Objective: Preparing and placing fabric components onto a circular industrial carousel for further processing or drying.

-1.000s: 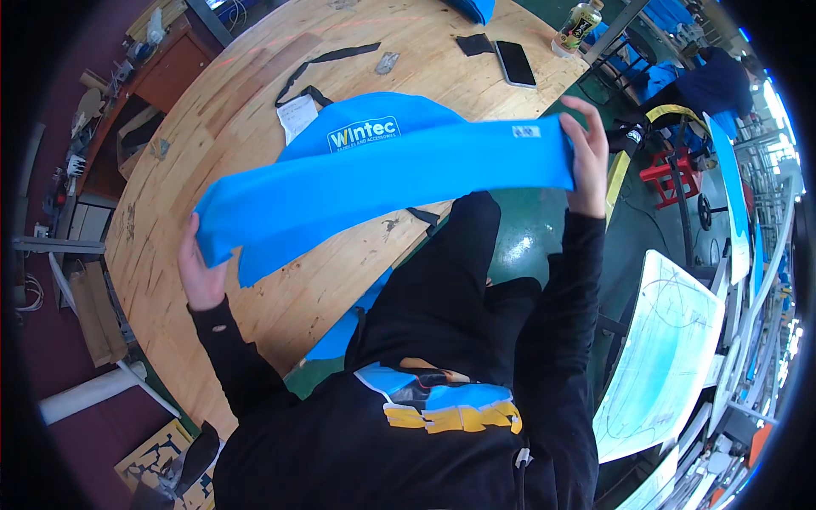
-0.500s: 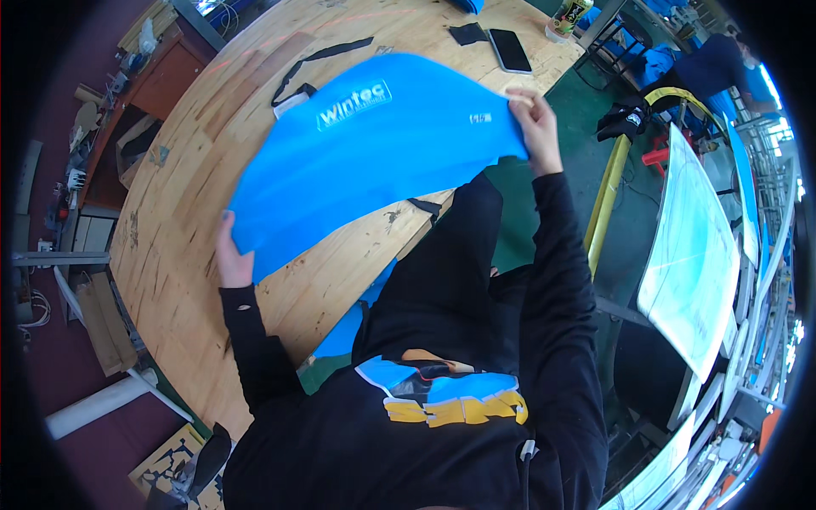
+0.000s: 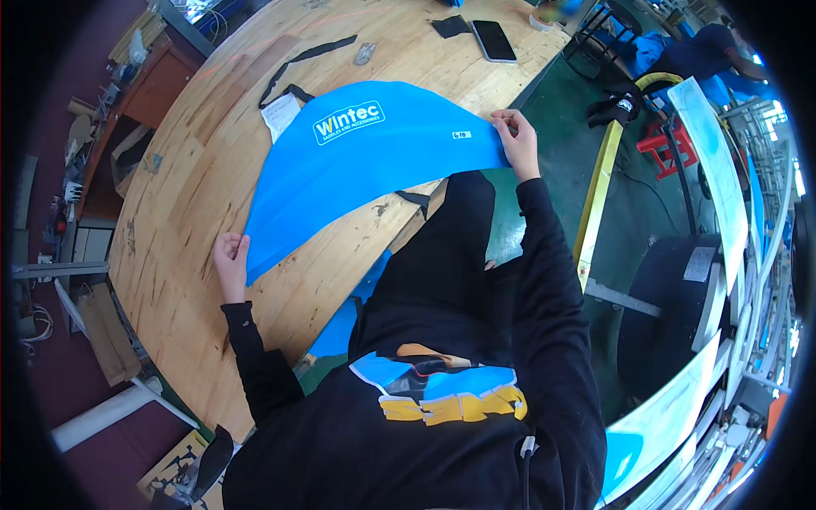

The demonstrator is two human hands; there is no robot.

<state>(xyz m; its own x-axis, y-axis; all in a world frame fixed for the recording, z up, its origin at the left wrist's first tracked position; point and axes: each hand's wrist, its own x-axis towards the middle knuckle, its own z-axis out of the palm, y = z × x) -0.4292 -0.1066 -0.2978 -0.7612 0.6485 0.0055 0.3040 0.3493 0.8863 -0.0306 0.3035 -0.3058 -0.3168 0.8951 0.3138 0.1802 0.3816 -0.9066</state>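
Observation:
A bright blue, curved sheet (image 3: 365, 174) of what looks like fabric stretches between my hands over the table. White and yellow printing marks its upper left part, and a small pale label sits near its right end. My left hand (image 3: 231, 262) pinches the lower left corner between thumb and fingers. At the opposite end, my right hand (image 3: 519, 144) grips the right tip the same way. Partly tucked behind the sheet's upper left edge is a white paper tag (image 3: 280, 115), with a black strap (image 3: 310, 61) beside it.
The sheet is above a wooden table (image 3: 183, 246). Toward the far edge are a phone (image 3: 494, 41) and a black fabric piece (image 3: 450, 27). A yellow beam (image 3: 600, 200), a red stool (image 3: 667, 149) and pale curved panels (image 3: 718, 161) stand to the right. Another person (image 3: 701, 53) is farther back.
The sheet has come down and spread flatter, with its far edge nearer to me. My right hand has shifted slightly left and nearer. Both hands keep hold of the ends.

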